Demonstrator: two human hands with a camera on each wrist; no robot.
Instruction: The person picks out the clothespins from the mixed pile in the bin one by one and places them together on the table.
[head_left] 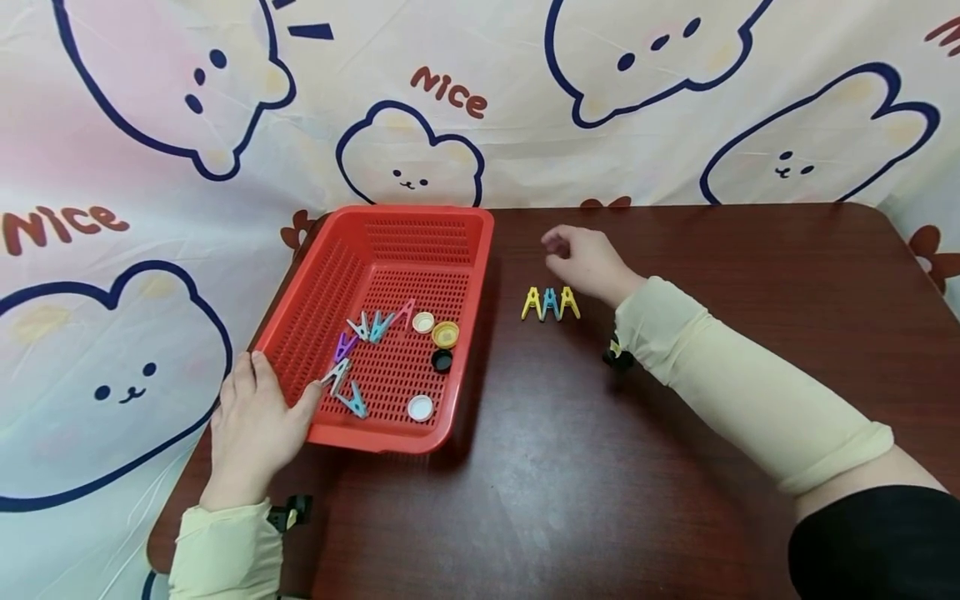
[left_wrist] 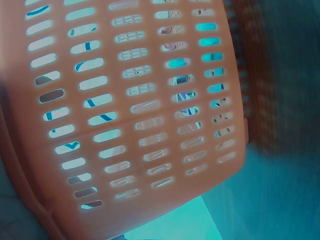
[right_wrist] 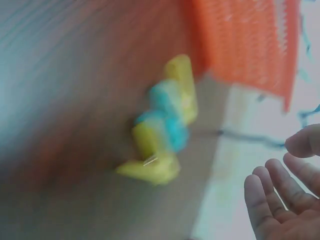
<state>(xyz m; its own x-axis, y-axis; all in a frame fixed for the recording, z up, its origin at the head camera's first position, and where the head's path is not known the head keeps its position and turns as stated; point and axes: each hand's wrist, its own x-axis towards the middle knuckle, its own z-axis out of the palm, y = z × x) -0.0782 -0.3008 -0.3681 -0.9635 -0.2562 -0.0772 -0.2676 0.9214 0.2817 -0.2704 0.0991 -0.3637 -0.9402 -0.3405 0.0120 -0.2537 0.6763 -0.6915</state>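
My right hand hovers over the table with loosely bent fingers and holds nothing. Just below it in the head view, two yellow clothespins flank a blue clothespin; all three appear blurred in the right wrist view. There, the thumb is apart from the fingertips. My left hand rests on the red basket at its near left corner, thumb spread along the front rim. The left wrist view shows only the slotted basket wall. Several clothespins lie inside the basket, in blue, white, purple and pink.
Bottle caps share the basket floor: a yellow cap, a black cap and a white cap, plus another pale one. Under everything is a dark brown table. A cartoon-printed cloth hangs behind and to the left.
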